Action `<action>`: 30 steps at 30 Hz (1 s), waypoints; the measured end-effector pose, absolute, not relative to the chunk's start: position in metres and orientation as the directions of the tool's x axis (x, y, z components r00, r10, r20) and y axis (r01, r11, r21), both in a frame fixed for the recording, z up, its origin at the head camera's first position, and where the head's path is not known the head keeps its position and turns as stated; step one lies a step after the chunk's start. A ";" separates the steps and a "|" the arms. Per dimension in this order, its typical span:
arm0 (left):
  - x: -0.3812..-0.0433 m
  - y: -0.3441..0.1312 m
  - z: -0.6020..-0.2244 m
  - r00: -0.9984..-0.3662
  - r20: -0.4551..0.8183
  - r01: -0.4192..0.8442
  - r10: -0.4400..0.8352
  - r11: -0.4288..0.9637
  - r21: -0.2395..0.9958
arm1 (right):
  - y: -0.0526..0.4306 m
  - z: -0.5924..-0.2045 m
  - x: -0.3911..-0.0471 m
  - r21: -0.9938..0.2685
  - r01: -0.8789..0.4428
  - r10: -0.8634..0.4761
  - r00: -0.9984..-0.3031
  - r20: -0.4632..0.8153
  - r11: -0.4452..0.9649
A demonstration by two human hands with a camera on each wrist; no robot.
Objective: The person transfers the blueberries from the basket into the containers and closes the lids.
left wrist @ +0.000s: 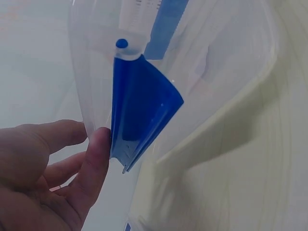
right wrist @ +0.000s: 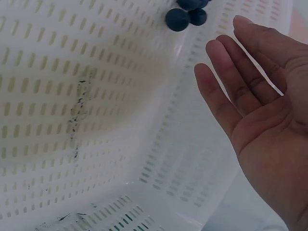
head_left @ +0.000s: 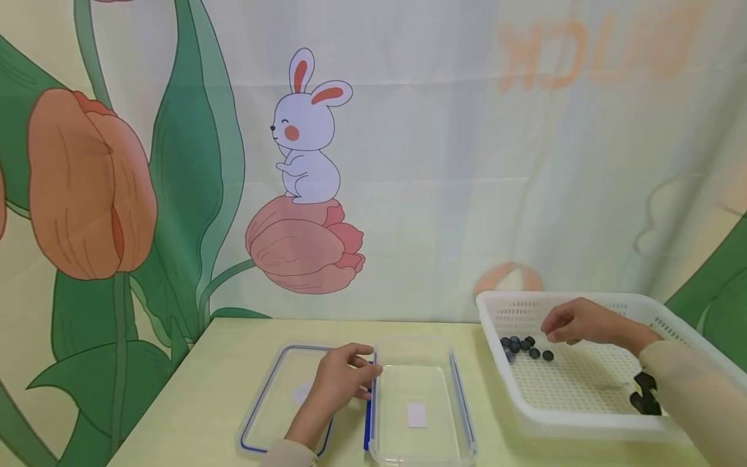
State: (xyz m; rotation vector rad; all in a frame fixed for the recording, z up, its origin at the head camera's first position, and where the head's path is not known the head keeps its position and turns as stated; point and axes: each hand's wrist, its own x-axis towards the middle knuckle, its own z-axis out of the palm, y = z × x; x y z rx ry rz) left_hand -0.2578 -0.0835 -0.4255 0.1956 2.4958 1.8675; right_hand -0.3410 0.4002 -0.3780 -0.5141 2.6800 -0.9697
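A clear plastic food container (head_left: 417,447) stands on the table with a blue latch (left wrist: 139,106) hanging down its left side. My left hand (head_left: 344,376) holds its left wall near the rim, thumb and fingers on either side of the wall. Over the white basket (head_left: 508,376), my right hand (head_left: 580,321) hovers with relaxed fingers and nothing between them. Several dark blue blueberries (head_left: 525,345) lie in the basket's far left corner, just left of that hand. In the right wrist view, some blueberries (right wrist: 177,19) show beyond the fingertips.
The container's clear lid (head_left: 280,395) with a blue seal lies flat to the left, partly under the left forearm. Black objects (head_left: 644,395) with a bit of yellow sit at the basket's right, partly behind the right sleeve. A printed curtain (head_left: 408,194) hangs behind the table.
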 end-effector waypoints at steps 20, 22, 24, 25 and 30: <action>-0.258 -0.084 -0.426 -0.994 0.039 0.061 0.105 0.218 0.974 | 0.405 -0.410 -0.350 -0.630 -0.202 -0.400 -0.897 -0.189 0.750; -0.257 -0.083 -0.425 -0.994 0.038 0.060 0.100 0.219 0.974 | 0.404 -0.410 -0.350 -0.627 -0.205 -0.400 -0.897 -0.186 0.752; -0.257 -0.083 -0.425 -0.995 0.037 0.057 0.096 0.220 0.974 | 0.402 -0.408 -0.349 -0.626 -0.208 -0.401 -0.898 -0.183 0.752; -0.257 -0.083 -0.424 -0.995 0.036 0.056 0.094 0.218 0.974 | 0.401 -0.408 -0.348 -0.623 -0.207 -0.397 -0.899 -0.183 0.755; -0.255 -0.082 -0.425 -0.996 0.022 0.039 0.085 0.204 0.978 | 0.397 -0.399 -0.345 -0.607 -0.224 -0.387 -0.910 -0.150 0.763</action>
